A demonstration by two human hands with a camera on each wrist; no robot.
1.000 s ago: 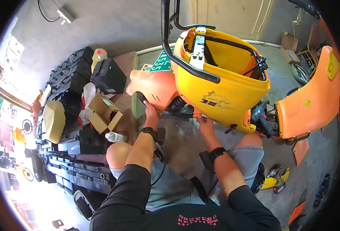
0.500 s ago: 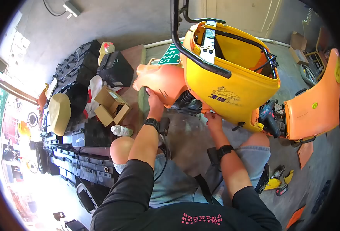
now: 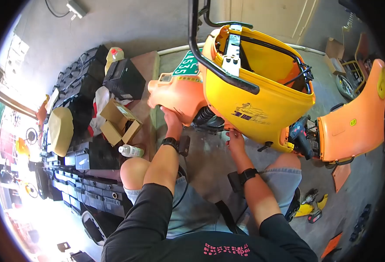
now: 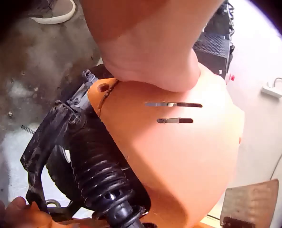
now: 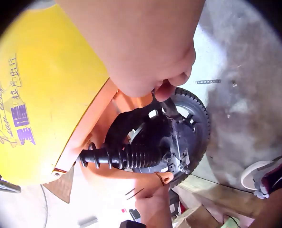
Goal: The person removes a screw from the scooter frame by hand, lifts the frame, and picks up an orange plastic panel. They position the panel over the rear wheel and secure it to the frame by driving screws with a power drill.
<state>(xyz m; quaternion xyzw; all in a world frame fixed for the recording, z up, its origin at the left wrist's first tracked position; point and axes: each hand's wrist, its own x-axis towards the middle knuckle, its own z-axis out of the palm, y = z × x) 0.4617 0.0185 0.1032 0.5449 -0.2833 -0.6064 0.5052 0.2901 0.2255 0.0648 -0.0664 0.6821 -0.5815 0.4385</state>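
A grey concrete floor (image 3: 210, 161) is seen, with a grey wall (image 3: 148, 22) behind it. Black batteries (image 3: 81, 78) and cardboard boxes (image 3: 118, 122) are piled on the left. Strong daylight is let in at the left edge.

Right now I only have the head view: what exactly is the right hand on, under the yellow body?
Observer: In the right wrist view, the right hand pinches a black bracket just above the rear wheel, below the yellow panel.
Operator: And the left hand?
Observer: The left wrist view shows the left hand gripping the edge of the orange panel, right beside two narrow slots.
Operator: Anything close to that panel?
Observer: A black ribbed shock absorber runs right alongside its inner edge.
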